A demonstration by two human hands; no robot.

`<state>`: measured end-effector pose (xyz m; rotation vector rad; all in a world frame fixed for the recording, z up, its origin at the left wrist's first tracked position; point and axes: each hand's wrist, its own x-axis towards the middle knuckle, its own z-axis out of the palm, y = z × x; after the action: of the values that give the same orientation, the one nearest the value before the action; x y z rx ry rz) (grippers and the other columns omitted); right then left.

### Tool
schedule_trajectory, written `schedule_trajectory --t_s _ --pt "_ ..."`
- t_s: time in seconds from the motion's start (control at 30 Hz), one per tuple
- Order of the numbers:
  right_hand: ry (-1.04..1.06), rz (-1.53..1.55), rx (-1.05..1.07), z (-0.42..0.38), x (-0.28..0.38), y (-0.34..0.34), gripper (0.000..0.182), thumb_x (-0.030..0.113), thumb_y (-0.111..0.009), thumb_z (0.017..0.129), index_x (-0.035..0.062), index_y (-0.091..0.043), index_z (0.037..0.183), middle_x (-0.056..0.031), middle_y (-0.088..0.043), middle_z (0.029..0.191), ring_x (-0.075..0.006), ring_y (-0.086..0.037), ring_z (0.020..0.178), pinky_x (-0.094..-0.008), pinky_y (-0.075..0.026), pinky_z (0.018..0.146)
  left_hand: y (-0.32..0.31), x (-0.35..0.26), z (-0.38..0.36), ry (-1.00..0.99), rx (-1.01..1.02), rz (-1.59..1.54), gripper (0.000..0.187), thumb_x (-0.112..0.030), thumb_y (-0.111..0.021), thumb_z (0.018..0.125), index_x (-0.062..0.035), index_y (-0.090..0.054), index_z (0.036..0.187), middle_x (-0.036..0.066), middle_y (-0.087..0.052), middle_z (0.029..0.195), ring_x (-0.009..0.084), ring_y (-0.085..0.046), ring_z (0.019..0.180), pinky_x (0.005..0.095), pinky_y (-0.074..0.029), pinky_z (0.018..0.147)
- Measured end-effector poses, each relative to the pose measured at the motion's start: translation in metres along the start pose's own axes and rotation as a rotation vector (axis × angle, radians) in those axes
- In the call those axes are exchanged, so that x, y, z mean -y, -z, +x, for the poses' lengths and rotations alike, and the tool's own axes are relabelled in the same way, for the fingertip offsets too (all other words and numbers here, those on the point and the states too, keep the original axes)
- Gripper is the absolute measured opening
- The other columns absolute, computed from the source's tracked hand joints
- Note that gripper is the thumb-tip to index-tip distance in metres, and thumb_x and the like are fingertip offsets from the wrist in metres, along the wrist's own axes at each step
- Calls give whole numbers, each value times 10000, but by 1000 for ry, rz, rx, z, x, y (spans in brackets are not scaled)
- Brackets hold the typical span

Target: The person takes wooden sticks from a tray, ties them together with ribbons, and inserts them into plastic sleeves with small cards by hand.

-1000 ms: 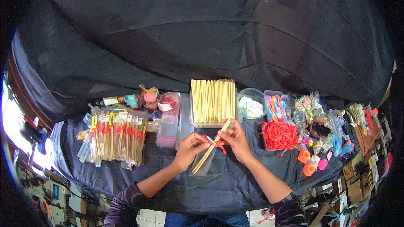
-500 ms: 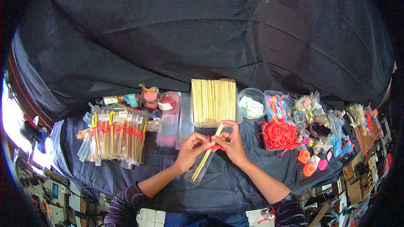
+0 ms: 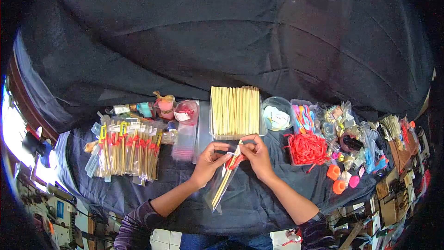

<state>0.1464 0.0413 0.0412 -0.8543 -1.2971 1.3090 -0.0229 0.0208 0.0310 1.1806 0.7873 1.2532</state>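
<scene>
Between my hands is a clear plastic sleeve (image 3: pixel 217 201) with a pair of wooden chopsticks (image 3: pixel 225 181) slanting inside it. A red ribbon (image 3: pixel 236 160) lies around the upper part of the sticks. My left hand (image 3: pixel 207 165) pinches the sleeve near its top left edge. My right hand (image 3: pixel 260 161) is closed at the top of the sleeve, beside the upper stick ends. Right behind them stands a clear box (image 3: pixel 238 137) packed with upright wooden chopsticks (image 3: pixel 235 111).
Several bagged chopstick sets (image 3: pixel 129 150) with red ribbons lie left. Flat plastic sleeves (image 3: pixel 185 139) and a round tub (image 3: pixel 186 112) are nearer. At right are a tub of white labels (image 3: pixel 277 116), red ribbons (image 3: pixel 307 149), colourful spoons (image 3: pixel 304 115) and orange pieces (image 3: pixel 339 186).
The chopsticks and ribbon have slid further down into the sleeve. Both hands now hold its upper end, and the stick tops stand out less above my fingers.
</scene>
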Motion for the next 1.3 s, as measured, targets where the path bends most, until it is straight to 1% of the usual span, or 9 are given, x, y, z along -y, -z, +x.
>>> schedule_trajectory --t_s 0.03,0.13,0.33,0.43,0.67,0.77,0.97,1.13,1.3 --pt "7 -4 -38 1 3 2 168 54 -544 860 49 -469 1010 -23 -577 681 -68 -551 600 -195 -438 525 -1 -3 -1 3 -17 37 153 -62 -568 847 -20 -539 992 29 -560 956 78 -544 770 223 -444 662" --pt "48 -13 -73 6 3 10 163 56 -544 860 48 -470 1004 -25 -579 682 -68 -549 593 -195 -435 516 7 6 1 26 89 35 135 -76 -558 859 -25 -540 982 27 -588 866 52 -525 724 181 -411 614" --pt "83 -23 -28 3 -5 5 174 46 -570 842 38 -460 978 -5 -550 654 -41 -493 592 -175 -360 529 9 6 2 98 90 77 94 -100 -543 870 -33 -556 935 4 -584 810 41 -498 684 182 -368 567" --pt "0 -22 55 2 -10 5 141 58 -560 850 44 -483 969 -18 -565 710 -65 -524 642 -204 -437 603 11 7 2 106 100 78 86 -107 -563 862 -36 -557 910 -15 -560 762 28 -449 611 174 -338 522" --pt "-148 27 137 0 -5 2 166 132 -535 880 58 -506 1026 -25 -578 885 -84 -567 793 -224 -473 649 5 -5 -2 137 -25 6 86 -144 -575 860 -61 -550 867 -38 -512 701 12 -395 547 170 -292 455" --pt "-63 9 309 -4 5 0 232 85 -575 849 61 -473 1056 -25 -584 854 -82 -570 788 -227 -466 650 3 -5 -2 115 -54 10 79 -140 -563 866 -62 -549 872 -39 -498 687 14 -401 545 172 -304 452" --pt "-58 22 290 0 3 0 284 2 -606 804 52 -452 1037 -17 -582 765 -74 -568 742 -214 -451 650 -1 -11 -1 104 -26 -8 77 -128 -548 872 -51 -539 874 -27 -501 688 24 -435 557 179 -346 466" --pt "-40 -40 318 18 36 1 268 11 -603 809 49 -460 1032 -12 -580 770 -58 -552 718 -195 -432 631 -4 -31 8 -2 -17 -16 88 -127 -544 874 -40 -528 880 -5 -509 688 51 -480 578 197 -399 498" --pt "-15 -154 460 34 48 -1 189 61 -606 822 53 -494 973 12 -569 762 -43 -532 697 -190 -422 607 -3 -39 11 32 -38 -96 93 -128 -548 872 -36 -531 878 7 -531 716 67 -500 601 211 -422 524"
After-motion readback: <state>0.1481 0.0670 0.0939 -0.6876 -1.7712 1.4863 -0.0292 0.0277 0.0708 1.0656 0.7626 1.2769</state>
